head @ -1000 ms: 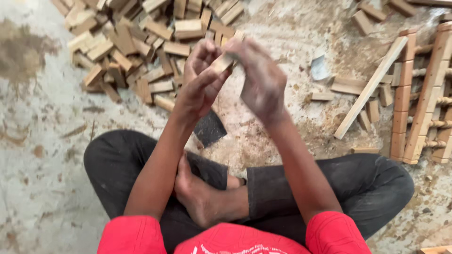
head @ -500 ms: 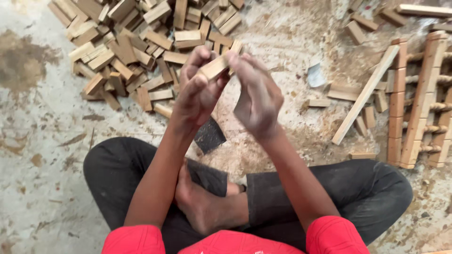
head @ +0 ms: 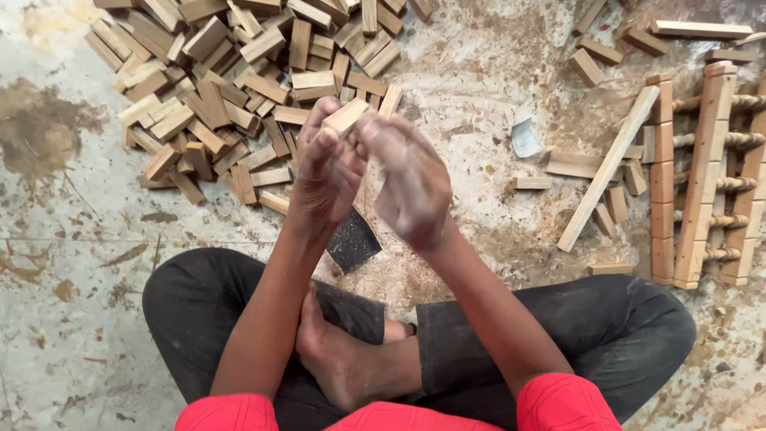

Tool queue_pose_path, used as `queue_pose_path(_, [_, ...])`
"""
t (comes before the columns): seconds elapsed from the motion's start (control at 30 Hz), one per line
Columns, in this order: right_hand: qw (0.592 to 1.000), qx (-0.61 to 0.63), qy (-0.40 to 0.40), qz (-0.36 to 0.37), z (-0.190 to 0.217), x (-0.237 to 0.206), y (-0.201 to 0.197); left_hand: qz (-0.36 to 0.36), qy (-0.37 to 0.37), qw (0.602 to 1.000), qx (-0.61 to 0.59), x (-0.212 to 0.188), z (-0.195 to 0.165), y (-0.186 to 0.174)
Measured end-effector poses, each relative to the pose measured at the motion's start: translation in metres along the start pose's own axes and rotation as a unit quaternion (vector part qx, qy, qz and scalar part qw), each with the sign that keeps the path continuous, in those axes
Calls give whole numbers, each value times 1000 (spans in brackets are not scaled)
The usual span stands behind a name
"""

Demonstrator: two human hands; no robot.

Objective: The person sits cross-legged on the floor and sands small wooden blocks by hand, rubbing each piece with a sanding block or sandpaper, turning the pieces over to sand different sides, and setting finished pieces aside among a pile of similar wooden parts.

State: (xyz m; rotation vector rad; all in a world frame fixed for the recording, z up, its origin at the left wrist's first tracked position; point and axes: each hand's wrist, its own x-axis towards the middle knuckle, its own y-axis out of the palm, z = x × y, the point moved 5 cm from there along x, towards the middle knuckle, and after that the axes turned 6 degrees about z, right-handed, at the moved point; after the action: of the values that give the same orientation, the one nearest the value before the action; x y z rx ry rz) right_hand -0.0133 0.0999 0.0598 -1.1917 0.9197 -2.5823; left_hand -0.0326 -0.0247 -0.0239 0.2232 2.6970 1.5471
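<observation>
I sit cross-legged on a dusty concrete floor. My left hand (head: pixel 323 172) grips a small rectangular wooden block (head: pixel 346 116) by its lower end, held up in front of me. My right hand (head: pixel 411 187), dusty and motion-blurred, is curled against the block's right side; whether it holds anything of its own is hidden. A dark piece of sandpaper (head: pixel 352 239) lies on the floor just below both hands, near my knees.
A large heap of similar wooden blocks (head: pixel 231 88) lies at the upper left. To the right are loose wooden strips (head: pixel 608 168), a scrap of pale paper (head: pixel 524 137) and a ladder-like wooden frame with turned spindles (head: pixel 706 175). Sawdust covers the floor between.
My hands stay together on the block while the right hand shifts against it. The view has tilted a little, so the pile sits slightly lower in frame.
</observation>
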Motion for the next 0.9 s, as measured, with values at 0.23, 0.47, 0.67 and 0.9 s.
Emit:
queue_pose_path(0.23, [999,-36,13,-23,-20,2,10,-7,1,1000,-28,-2,-4,16])
queue_pose_path(0.47, [999,0,24,-34,-13,-4,-4,-23,-17,999,46,1,-4,18])
queue_pose_path(0.67, [999,30,30,-1,-19,14,7,-30,-22,999,37,-1,-1,12])
queue_pose_path(0.9, [995,91,35,3,-7,2,-5,-26,-41,996,75,2,5,8])
